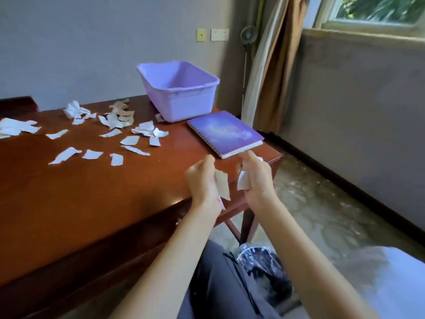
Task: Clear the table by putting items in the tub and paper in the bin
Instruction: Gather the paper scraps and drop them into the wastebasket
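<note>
Our left hand (202,180) pinches a tan scrap (222,184) and our right hand (258,180) curls round a white scrap (243,183), both above the edge of the glossy wooden bench (92,203). The bin (264,265), lined with crinkly black plastic, waits at six o'clock. Released from here, such light, ragged paper may flutter past it. The spiral notebook (225,133) lies at twelve, the smooth rectangular tub (181,104) at eleven, loose scraps (115,127) at ten.

Stand fan (248,35) nr curtain (276,65), window (377,10) top rt, 2 wall plates (220,34).
</note>
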`<state>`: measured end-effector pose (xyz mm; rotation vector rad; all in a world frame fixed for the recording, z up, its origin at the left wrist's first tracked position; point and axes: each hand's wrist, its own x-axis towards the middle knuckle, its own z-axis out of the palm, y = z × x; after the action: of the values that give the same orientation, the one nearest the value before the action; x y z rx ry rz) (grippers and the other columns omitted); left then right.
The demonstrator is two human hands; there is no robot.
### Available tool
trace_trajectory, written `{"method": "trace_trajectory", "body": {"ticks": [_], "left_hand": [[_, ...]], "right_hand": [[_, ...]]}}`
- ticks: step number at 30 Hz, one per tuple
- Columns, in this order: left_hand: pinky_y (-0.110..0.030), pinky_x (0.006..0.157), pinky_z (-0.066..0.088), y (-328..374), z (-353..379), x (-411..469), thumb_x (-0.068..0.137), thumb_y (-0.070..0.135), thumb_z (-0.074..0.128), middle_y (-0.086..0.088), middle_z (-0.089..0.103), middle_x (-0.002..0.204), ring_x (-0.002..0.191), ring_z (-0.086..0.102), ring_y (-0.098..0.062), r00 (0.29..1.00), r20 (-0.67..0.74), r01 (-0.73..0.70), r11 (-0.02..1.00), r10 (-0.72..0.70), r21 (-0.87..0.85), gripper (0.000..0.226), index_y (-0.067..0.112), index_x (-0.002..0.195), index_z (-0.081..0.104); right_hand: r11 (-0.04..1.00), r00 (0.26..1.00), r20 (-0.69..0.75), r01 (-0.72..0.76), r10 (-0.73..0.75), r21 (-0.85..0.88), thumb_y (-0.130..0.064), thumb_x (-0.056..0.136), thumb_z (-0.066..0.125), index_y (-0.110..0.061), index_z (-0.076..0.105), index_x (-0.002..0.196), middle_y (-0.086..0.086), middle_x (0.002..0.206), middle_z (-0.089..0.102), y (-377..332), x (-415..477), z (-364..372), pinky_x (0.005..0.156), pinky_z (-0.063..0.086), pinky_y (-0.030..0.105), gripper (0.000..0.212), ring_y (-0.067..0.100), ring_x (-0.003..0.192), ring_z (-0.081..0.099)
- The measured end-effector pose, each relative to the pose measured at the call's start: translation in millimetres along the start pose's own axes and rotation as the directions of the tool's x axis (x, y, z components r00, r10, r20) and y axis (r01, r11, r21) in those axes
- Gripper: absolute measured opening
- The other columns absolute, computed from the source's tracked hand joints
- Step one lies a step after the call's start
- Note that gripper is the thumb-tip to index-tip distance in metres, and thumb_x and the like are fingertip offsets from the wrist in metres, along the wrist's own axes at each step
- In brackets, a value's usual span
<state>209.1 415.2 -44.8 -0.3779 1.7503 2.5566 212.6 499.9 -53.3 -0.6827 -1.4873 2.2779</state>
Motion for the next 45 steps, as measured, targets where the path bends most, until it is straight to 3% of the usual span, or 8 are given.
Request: {"method": "trace_trajectory", "body": {"ticks": [9, 11, 14, 18, 32, 36, 41, 45], "left_hand": [[-0.019, 0.046, 0.032, -162.4, 40.2, -41.2, 0.085, 0.01, 0.053, -0.015, 0.049, 0.063, 0.051, 0.04, -0.023, 0.82, 0.016, 0.565, 0.812, -0.573, 0.144, 0.012, 0.001, 0.077, 0.053], [-0.021, 0.042, 0.039, -196.7, 43.5, -29.6, 0.087, 0.013, 0.051, -0.038, 0.054, 0.088, 0.066, 0.037, -0.024, 0.749, -0.023, 0.652, 0.731, -0.662, 0.202, 0.041, -0.016, 0.116, 0.053], [-0.022, 0.039, 0.045, -235.8, 49.1, -18.3, 0.089, 0.014, 0.043, -0.039, 0.044, 0.127, 0.105, 0.041, -0.063, 0.641, -0.105, 0.757, 0.604, -0.76, 0.249, 0.051, -0.011, 0.134, 0.041], [-0.004, 0.034, 0.025, -288.7, 46.8, 6.4, 0.09, 0.014, 0.043, -0.006, 0.026, 0.062, 0.048, 0.022, -0.021, 0.602, -0.214, 0.795, 0.555, -0.769, 0.243, 0.034, 0.013, 0.059, 0.029], [-0.025, 0.049, 0.025, -387.5, 55.1, 44.1, 0.095, 0.01, 0.034, -0.004, 0.022, 0.063, 0.051, 0.02, -0.017, 0.396, -0.381, 0.883, 0.233, -0.835, 0.407, 0.034, 0.011, 0.062, 0.028], [-0.04, 0.082, 0.046, -401.0, 54.8, 45.6, 0.099, 0.023, 0.036, -0.007, 0.051, 0.093, 0.091, 0.055, -0.03, 0.262, -0.422, 0.941, 0.134, -0.868, 0.31, 0.025, 0.003, 0.093, 0.051], [-0.054, 0.112, 0.021, -401.8, 51.8, 46.8, 0.102, 0.034, 0.023, -0.013, 0.039, 0.145, 0.137, 0.033, -0.034, 0.241, -0.436, 0.936, 0.089, -0.867, 0.34, 0.05, 0.004, 0.135, 0.045], [-0.055, 0.115, 0.013, -386.3, 58.5, 48.6, 0.101, 0.039, 0.021, -0.014, 0.021, 0.156, 0.145, 0.018, -0.03, 0.219, -0.382, 0.961, 0.131, -0.898, 0.243, 0.055, 0.008, 0.144, 0.035]], "right_hand": [[0.936, 0.884, -0.343, -0.351, 0.319, -0.033, -0.014, 0.086, 0.058, -0.007, 0.054, 0.073, 0.007, 0.063, 0.05, 82.1, 3.9, -179.0, 0.044, 0.034, 0.023, 0.015, 0.014, 0.047, 0.045], [0.884, 0.82, -0.396, -0.466, 0.414, -0.041, -0.018, 0.086, 0.059, -0.008, 0.053, 0.075, 0.007, 0.066, 0.049, 111.3, 13.7, -203.8, 0.047, 0.032, 0.025, 0.016, 0.016, 0.052, 0.044], [0.798, 0.729, -0.427, -0.602, 0.535, -0.027, -0.017, 0.087, 0.058, -0.005, 0.052, 0.083, 0.006, 0.065, 0.042, 151.6, 28.9, -232.4, 0.049, 0.026, 0.025, 0.013, 0.016, 0.054, 0.037], [0.716, 0.646, -0.453, -0.698, 0.615, -0.022, -0.021, 0.085, 0.062, -0.003, 0.056, 0.105, 0.006, 0.072, 0.052, 198.4, 56.1, -261.3, 0.054, 0.034, 0.027, 0.027, 0.018, 0.062, 0.047], [0.464, 0.37, -0.547, -0.885, 0.751, 0.04, -0.025, 0.074, 0.067, -0.004, 0.061, 0.096, 0.018, 0.085, 0.06, 304.5, 112.3, -319.6, 0.076, 0.056, 0.045, 0.031, 0.032, 0.076, 0.059], [0.419, 0.328, -0.573, -0.907, 0.751, 0.032, -0.023, 0.082, 0.051, -0.005, 0.056, 0.105, 0.014, 0.094, 0.057, 313.4, 112.5, -324.4, 0.072, 0.053, 0.036, 0.029, 0.03, 0.073, 0.057], [0.415, 0.318, -0.552, -0.908, 0.771, 0.055, -0.027, 0.093, 0.043, -0.003, 0.052, 0.125, 0.016, 0.117, 0.059, 306.3, 110.4, -321.8, 0.088, 0.05, 0.042, 0.042, 0.033, 0.106, 0.059], [0.441, 0.341, -0.554, -0.896, 0.759, 0.053, -0.029, 0.089, 0.046, -0.003, 0.054, 0.122, 0.009, 0.102, 0.059, 297.3, 108.5, -323.0, 0.069, 0.048, 0.032, 0.043, 0.022, 0.078, 0.055]]}}
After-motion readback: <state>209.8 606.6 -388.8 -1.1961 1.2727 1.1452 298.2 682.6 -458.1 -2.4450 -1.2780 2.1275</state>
